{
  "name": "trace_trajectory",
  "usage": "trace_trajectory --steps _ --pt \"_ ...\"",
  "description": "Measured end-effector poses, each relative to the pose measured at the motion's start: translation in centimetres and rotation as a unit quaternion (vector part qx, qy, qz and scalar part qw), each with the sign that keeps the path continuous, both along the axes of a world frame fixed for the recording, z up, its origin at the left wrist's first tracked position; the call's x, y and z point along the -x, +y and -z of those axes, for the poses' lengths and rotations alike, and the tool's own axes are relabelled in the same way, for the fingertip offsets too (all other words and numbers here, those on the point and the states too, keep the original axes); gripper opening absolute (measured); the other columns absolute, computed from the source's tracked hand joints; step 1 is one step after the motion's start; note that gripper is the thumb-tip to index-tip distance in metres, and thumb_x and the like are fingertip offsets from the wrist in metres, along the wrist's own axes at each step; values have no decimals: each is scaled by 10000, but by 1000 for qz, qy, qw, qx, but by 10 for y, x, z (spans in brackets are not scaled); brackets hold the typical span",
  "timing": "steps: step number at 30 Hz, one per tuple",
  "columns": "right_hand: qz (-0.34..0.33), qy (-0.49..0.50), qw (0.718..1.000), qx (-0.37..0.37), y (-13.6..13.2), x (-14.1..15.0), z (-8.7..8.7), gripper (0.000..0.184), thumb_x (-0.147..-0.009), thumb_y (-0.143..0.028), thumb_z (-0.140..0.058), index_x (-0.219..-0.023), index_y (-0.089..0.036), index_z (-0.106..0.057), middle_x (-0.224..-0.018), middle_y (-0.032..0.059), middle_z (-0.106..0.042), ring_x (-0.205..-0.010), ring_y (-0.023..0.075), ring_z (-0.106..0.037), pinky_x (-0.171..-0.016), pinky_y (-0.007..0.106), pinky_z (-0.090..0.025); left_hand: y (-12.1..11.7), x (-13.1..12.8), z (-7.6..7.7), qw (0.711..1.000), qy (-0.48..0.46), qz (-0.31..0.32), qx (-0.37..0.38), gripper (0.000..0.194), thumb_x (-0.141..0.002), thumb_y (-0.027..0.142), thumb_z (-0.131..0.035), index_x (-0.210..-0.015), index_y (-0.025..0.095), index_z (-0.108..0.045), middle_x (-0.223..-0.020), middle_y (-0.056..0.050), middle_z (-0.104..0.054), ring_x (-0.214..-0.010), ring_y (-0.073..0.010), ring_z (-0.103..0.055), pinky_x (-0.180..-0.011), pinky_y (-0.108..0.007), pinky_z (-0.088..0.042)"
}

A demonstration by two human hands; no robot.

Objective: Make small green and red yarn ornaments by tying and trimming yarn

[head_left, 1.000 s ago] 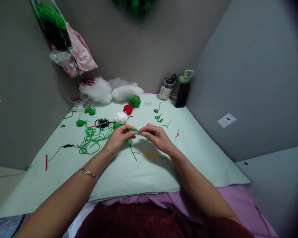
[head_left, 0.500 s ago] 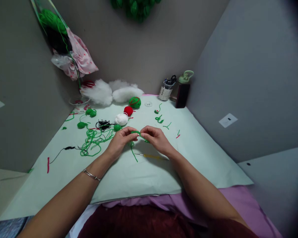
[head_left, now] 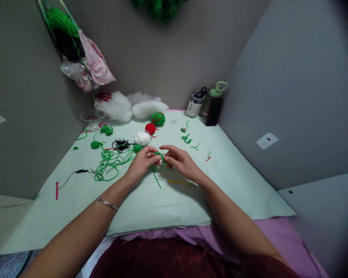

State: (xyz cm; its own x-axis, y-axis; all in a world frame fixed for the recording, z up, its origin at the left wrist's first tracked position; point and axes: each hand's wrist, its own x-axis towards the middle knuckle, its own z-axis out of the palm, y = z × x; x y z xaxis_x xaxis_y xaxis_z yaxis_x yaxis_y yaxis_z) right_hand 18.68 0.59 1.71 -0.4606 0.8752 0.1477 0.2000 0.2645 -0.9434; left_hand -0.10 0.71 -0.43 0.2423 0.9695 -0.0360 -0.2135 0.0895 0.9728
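Note:
Above the tabletop, my left hand (head_left: 142,162) pinches a piece of green yarn (head_left: 157,154) between thumb and fingers. My right hand (head_left: 181,160) is close beside it, its index finger raised and its thumb against a loop of the same yarn. Its lower fingers are partly hidden behind the loop. Below the hands a crochet hook (head_left: 176,182) with a yellow handle lies on the table, and a green tail end (head_left: 157,180) trails near its tip. A small green yarn ball (head_left: 137,148) sits just behind my left hand.
Tangled green yarn (head_left: 107,164) and black yarn (head_left: 121,144) lie left on the covered table (head_left: 162,208). White (head_left: 142,138), red (head_left: 150,128) and green (head_left: 158,119) balls stand behind. White stuffing (head_left: 116,108), a pen holder (head_left: 193,107), a phone (head_left: 214,111) and yarn scraps (head_left: 186,139) are farther back.
My right index finger has lifted off the thumb and stretched out. The green yarn between the hands now shows as an open loop. My left hand keeps its pinch.

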Motion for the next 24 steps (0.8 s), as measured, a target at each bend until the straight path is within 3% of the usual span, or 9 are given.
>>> trace_trajectory --steps 3,6,10,17,21,24 --pt "52 -56 995 -61 2 -4 -4 238 -940 -314 -568 -1090 -203 -715 -932 38 -654 -708 110 -565 -669 268 -442 0 1 1 1000 15 16 -1 375 -701 346 -820 -908 183 -553 -701 28 -647 -660 -135 -624 -685 -267 -449" --pt "49 -64 994 -72 3 -6 -5 150 -885 -289 -635 -902 -183 -740 -897 34 -667 -760 127 -568 -697 269 -431 -1 1 2 998 41 57 -4 344 -694 327 -817 -898 171 -587 -694 18 -642 -661 -134 -614 -679 -268 -445" --pt "26 -74 996 -47 1 -3 -4 99 -840 -221 -614 -821 -161 -691 -790 5 -644 -697 110 -521 -648 247 -398 -3 -3 2 995 41 88 -4 280 -682 293 -807 -858 158 -636 -727 10 -632 -675 -125 -590 -675 -264 -448" --pt "91 -12 995 -28 4 0 -6 98 -796 -244 -607 -756 -156 -622 -705 -19 -578 -634 94 -470 -616 242 -375 -7 -7 2 988 57 140 11 255 -691 316 -807 -780 155 -631 -731 -1 -609 -663 -125 -568 -666 -276 -445" --pt "24 21 999 32 6 -6 -9 144 -832 -295 -624 -803 -155 -640 -725 -15 -584 -655 95 -480 -628 240 -386 -5 -1 2 986 69 150 15 239 -741 365 -776 -823 155 -697 -731 -17 -634 -672 -136 -566 -698 -289 -444" --pt "-17 10 999 33 5 -7 -8 168 -848 -319 -641 -812 -156 -658 -743 -5 -603 -689 104 -503 -655 249 -400 -4 1 3 987 66 146 10 243 -761 370 -765 -878 161 -724 -816 -30 -662 -724 -139 -582 -742 -287 -455"
